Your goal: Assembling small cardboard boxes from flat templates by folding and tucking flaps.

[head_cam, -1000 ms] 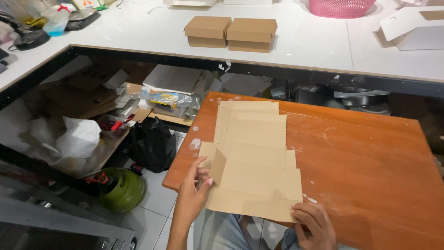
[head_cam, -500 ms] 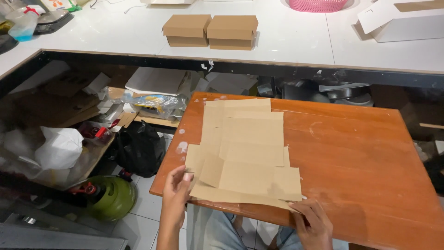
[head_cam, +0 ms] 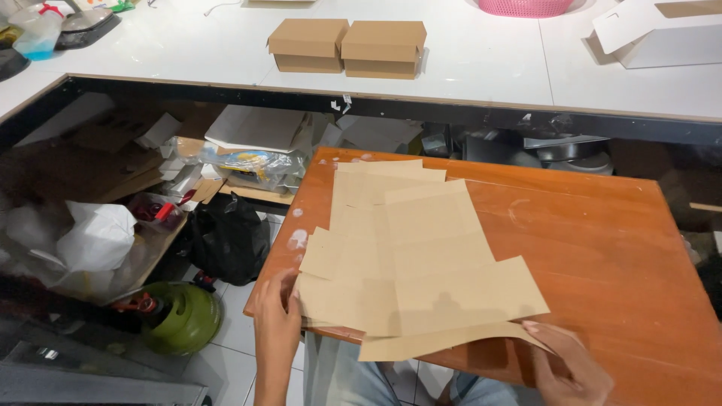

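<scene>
A stack of flat, unfolded brown cardboard box blanks (head_cam: 410,256) lies on an orange-brown wooden table (head_cam: 602,248). My left hand (head_cam: 277,319) grips the stack's near left edge at the table's corner. My right hand (head_cam: 565,362) holds the near right corner of the top blank, which is lifted slightly off the stack and angled to the right. Two assembled brown cardboard boxes (head_cam: 347,46) stand side by side on the white counter (head_cam: 188,53) beyond.
A white box with an open lid (head_cam: 658,34) and a pink basket (head_cam: 526,6) sit on the counter's far right. Under the counter are cardboard sheets, a white plastic bag (head_cam: 98,237), a black bag (head_cam: 226,237) and a green gas cylinder (head_cam: 184,319).
Both hands slid along the stack's near edge. The top blank's near edge has been lifted and fanned out to the right. The camera has moved closer.
</scene>
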